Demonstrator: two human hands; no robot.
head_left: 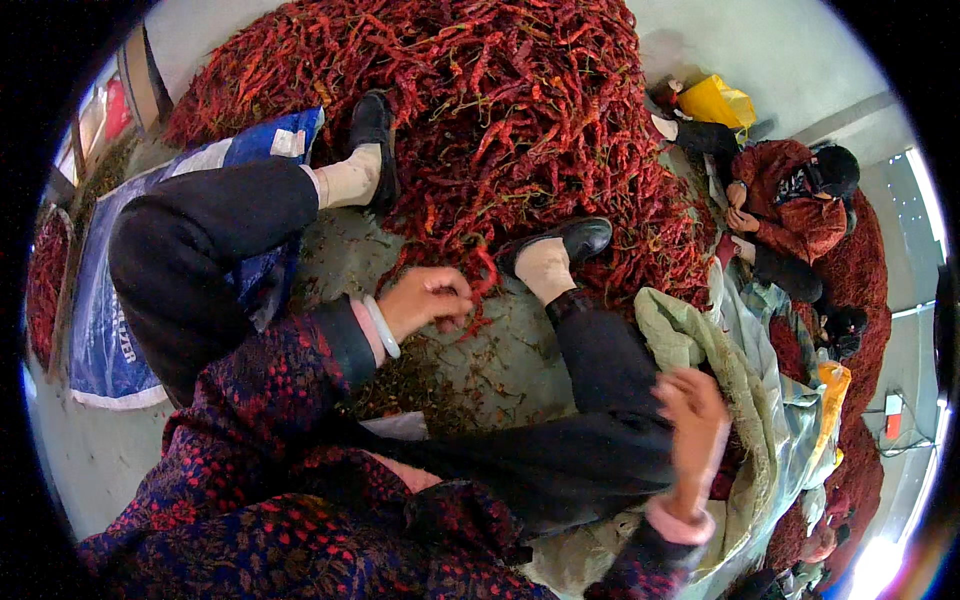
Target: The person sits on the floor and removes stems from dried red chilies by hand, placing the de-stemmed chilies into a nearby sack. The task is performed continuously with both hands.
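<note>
A large heap of dried red chilies (500,130) spreads in front of me and between my feet. My left hand (425,302), a pale bangle on its wrist, is closed over the near edge of the heap. Bright red chilies (484,270) show at its curled fingertips; how many it grips is hidden. Over to the right, my right hand (693,425) is raised at the mouth of an open pale green woven sack (755,410). Its fingers look spread with nothing in them, though slightly blurred. Some dark red contents show inside the sack beside my wrist.
A blue and white sack (130,250) lies under my left leg. Stem scraps (430,385) litter the grey floor. Another person (800,200) sits at the right, hands together, near a yellow bag (718,102). More red heaps (865,280) line the right side.
</note>
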